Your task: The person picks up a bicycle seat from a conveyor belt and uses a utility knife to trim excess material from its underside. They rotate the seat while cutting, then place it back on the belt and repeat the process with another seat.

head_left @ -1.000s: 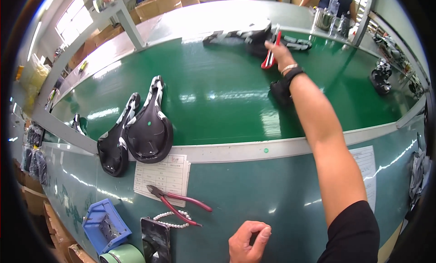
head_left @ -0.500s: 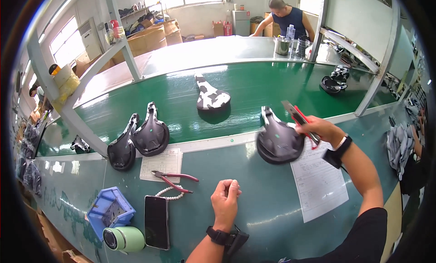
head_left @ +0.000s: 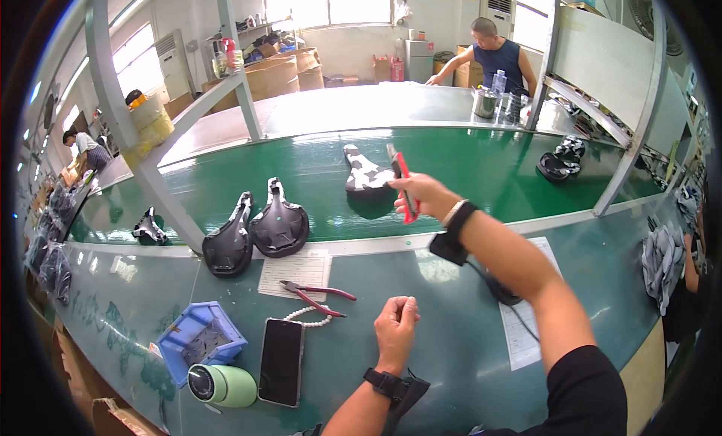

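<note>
Red-handled tool [head_left: 402,186] sits clenched in the right hand [head_left: 423,197], raised above the green belt [head_left: 466,165] near a patterned saddle [head_left: 366,173]. Left hand [head_left: 395,329] rests fisted and empty on the table [head_left: 451,315], beside the pliers [head_left: 316,294].

Green table [head_left: 451,361], near edge: red-handled pliers [head_left: 316,294], white bead string [head_left: 304,315], black phone [head_left: 282,361], pale green flask [head_left: 223,385], blue plastic tray [head_left: 197,342], two paper sheets [head_left: 295,273]. Green conveyor belt [head_left: 466,173] behind: several black bicycle saddles [head_left: 280,225], one black-and-white [head_left: 364,174].
</note>
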The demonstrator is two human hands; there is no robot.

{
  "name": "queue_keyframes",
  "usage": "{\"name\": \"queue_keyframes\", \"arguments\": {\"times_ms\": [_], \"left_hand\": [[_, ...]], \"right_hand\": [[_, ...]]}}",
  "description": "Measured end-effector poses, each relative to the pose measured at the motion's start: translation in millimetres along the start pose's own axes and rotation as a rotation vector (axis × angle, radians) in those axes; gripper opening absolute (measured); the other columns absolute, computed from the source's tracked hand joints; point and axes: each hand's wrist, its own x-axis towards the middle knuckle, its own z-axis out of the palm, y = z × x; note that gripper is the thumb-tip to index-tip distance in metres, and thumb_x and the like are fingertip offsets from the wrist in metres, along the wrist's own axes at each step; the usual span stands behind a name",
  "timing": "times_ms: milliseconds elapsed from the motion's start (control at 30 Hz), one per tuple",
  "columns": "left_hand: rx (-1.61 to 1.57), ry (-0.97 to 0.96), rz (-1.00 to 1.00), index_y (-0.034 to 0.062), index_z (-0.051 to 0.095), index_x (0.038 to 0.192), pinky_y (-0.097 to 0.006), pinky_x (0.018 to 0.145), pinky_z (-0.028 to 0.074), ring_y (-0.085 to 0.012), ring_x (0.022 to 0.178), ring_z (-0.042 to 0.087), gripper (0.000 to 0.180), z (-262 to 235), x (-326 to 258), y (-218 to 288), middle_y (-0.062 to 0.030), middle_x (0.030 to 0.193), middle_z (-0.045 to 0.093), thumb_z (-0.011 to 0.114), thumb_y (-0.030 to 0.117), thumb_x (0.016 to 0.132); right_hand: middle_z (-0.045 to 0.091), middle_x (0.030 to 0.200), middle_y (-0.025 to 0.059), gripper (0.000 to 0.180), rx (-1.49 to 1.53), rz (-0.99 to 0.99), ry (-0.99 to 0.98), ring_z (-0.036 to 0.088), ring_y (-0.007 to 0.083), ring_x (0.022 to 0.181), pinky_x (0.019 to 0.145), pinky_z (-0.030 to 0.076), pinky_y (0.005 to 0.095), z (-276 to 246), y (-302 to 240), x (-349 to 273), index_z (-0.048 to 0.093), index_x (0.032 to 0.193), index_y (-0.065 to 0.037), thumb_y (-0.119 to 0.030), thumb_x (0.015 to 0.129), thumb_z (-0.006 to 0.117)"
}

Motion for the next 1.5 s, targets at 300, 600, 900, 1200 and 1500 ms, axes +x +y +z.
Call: {"name": "queue_keyframes", "arguments": {"times_ms": [300, 600, 900, 1200, 1500], "left_hand": [[0.058, 0.015, 0.021, 0.0002, 0.064, 0.09, -0.025, 0.057, 0.047, -0.0089, 0.062, 0.058, 0.022, 9, 5, 8, -0.0033, 0.07, 0.061, 0.063, 0.022, 0.094], [-0.388, -0.003, -0.021, 0.0028, 0.049, 0.115, -0.029, 0.065, 0.051, -0.0156, 0.078, 0.062, 0.041, -1, 14, -6, -0.0084, 0.093, 0.06, 0.05, 0.04, 0.1], [-0.047, -0.459, -0.524, -0.0012, 0.044, 0.127, -0.03, 0.075, 0.05, -0.0164, 0.087, 0.06, 0.054, -26, -47, 52, -0.0076, 0.1, 0.059, 0.06, 0.038, 0.094], [-0.031, -0.055, -0.464, -0.003, 0.048, 0.122, -0.031, 0.086, 0.052, -0.0173, 0.095, 0.062, 0.033, -54, -154, 54, -0.0104, 0.108, 0.061, 0.056, 0.009, 0.092], [0.159, 0.047, -0.442, -0.0034, 0.044, 0.118, -0.028, 0.078, 0.051, -0.0137, 0.09, 0.057, 0.035, -61, -172, 62, -0.0094, 0.103, 0.056, 0.059, 0.013, 0.091]], "right_hand": [[0.059, 0.095, 0.0115, 0.029, 0.316, -0.137, 0.209, 0.063, 0.0246, 0.072, 0.054, 0.057, 0.0374, 33, 44, 68, 0.053, 0.113, -0.001, -0.014, 0.088, 0.063], [0.06, 0.078, 0.0106, 0.024, -1.085, -0.986, -0.006, 0.057, 0.0237, 0.056, 0.053, 0.048, 0.033, -22, 19, -199, 0.067, 0.102, -0.012, -0.019, 0.08, 0.072], [0.053, 0.095, 0.0093, 0.019, -1.363, -0.828, -0.418, 0.058, 0.0213, 0.081, 0.062, 0.047, 0.0335, -17, 127, -398, 0.065, 0.096, -0.009, -0.015, 0.078, 0.063], [0.064, 0.116, 0.0177, 0.045, -0.446, -0.086, -0.019, 0.065, 0.035, 0.1, 0.085, 0.052, 0.0403, -23, 155, -451, 0.052, 0.131, -0.008, -0.02, 0.09, 0.067], [0.048, 0.064, 0.0035, 0.057, -1.081, -0.6, -0.087, 0.051, 0.0202, 0.05, 0.043, 0.04, 0.0342, -47, 163, -434, 0.049, 0.14, -0.024, -0.018, 0.087, 0.067]]}}
